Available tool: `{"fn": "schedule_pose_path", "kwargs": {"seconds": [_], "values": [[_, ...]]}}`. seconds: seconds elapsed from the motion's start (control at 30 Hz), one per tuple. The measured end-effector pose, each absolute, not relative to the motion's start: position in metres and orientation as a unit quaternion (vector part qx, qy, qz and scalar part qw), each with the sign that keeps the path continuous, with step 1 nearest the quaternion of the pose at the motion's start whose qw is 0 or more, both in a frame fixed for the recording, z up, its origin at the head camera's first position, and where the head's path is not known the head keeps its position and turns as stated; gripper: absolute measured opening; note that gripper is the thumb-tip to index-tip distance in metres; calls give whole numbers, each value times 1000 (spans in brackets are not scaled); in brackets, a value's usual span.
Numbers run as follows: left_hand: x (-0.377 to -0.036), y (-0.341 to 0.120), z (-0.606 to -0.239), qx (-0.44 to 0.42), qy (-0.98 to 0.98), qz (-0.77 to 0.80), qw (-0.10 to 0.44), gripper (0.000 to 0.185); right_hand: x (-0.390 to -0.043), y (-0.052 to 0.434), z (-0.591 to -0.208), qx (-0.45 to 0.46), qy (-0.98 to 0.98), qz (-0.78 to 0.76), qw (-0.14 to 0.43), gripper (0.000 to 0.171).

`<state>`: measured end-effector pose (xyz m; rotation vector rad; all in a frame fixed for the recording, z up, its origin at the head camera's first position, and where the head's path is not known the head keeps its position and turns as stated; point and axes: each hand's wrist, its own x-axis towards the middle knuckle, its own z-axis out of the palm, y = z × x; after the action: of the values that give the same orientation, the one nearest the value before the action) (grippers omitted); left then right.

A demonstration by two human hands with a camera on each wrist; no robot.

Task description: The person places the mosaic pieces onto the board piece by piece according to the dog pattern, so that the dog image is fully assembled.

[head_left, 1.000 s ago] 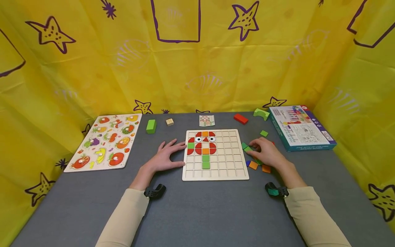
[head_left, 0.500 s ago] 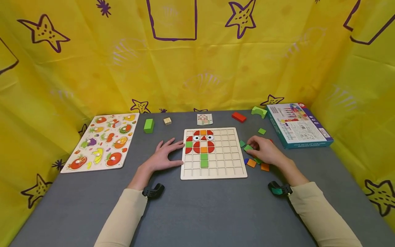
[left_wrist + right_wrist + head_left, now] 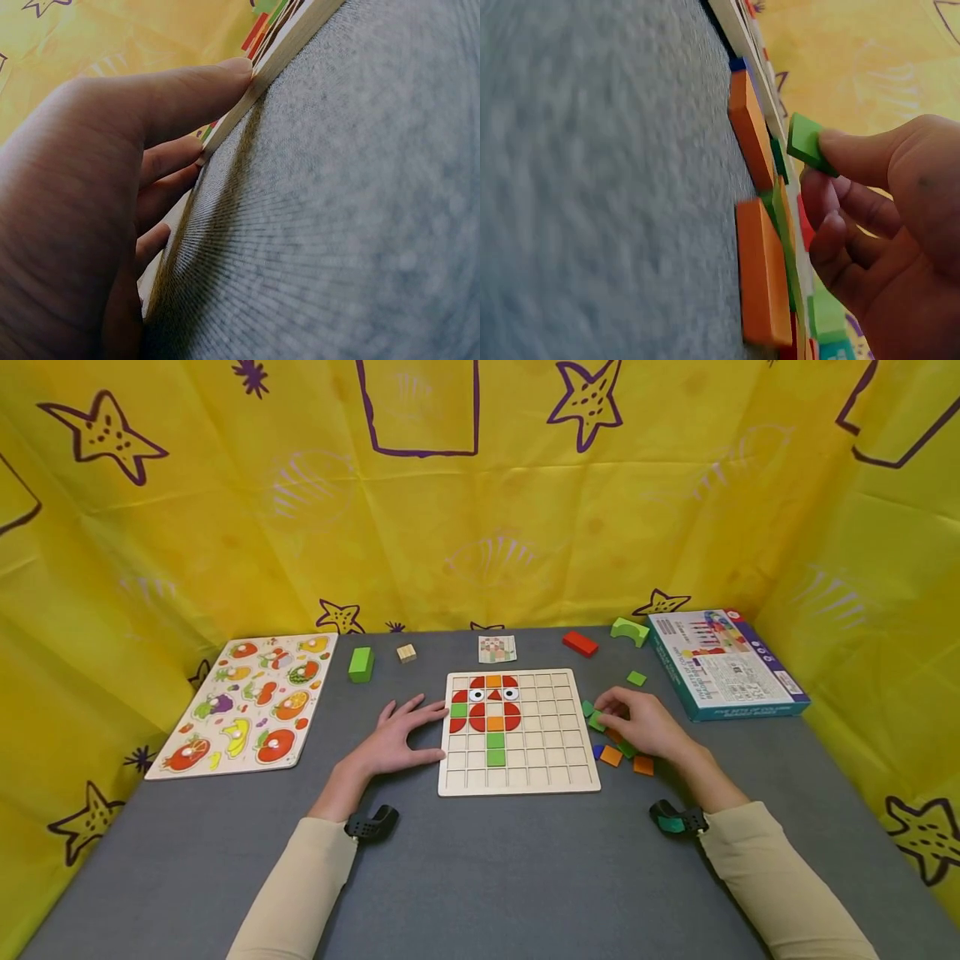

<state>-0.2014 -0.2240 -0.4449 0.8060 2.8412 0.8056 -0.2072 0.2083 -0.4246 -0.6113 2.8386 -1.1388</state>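
A wooden grid board [image 3: 558, 752] lies flat in the middle of the table. Red, orange and green tiles, two eye pieces and a red triangle fill some cells at its upper left. My left hand [image 3: 399, 743] rests at the board's left edge, fingers spread; in the left wrist view the thumb touches its rim. Beside the right edge, my right hand [image 3: 641, 722] pinches a light green square tile [image 3: 808, 141] between thumb and fingers, held above the pile. Under and around that hand lie orange tiles [image 3: 611, 756], a blue piece and green pieces, partly hidden.
Beyond the board lies a small picture card [image 3: 497, 649]. A fruit puzzle board [image 3: 258, 702] is at the left, a boxed game [image 3: 723, 668] at the right. Along the back sit a green block [image 3: 361, 665], a wooden block [image 3: 406, 652], a red block [image 3: 581, 643] and a green arch [image 3: 629, 632].
My right hand has picked the light green tile up from the pile and shifted it slightly left, towards the board. The left hand keeps its place at the board's edge.
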Motion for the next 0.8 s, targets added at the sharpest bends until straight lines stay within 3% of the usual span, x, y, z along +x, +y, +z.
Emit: {"fn": "schedule_pose_path", "kwargs": {"seconds": [0.3, 0.8], "values": [[-201, -224, -445, 260, 929, 260, 40, 75, -197, 179, -414, -243, 890, -386, 18, 10], [-201, -223, -443, 260, 928, 263, 46, 74, -174, 108, -411, -334, 848, -399, 99, 12]]}}
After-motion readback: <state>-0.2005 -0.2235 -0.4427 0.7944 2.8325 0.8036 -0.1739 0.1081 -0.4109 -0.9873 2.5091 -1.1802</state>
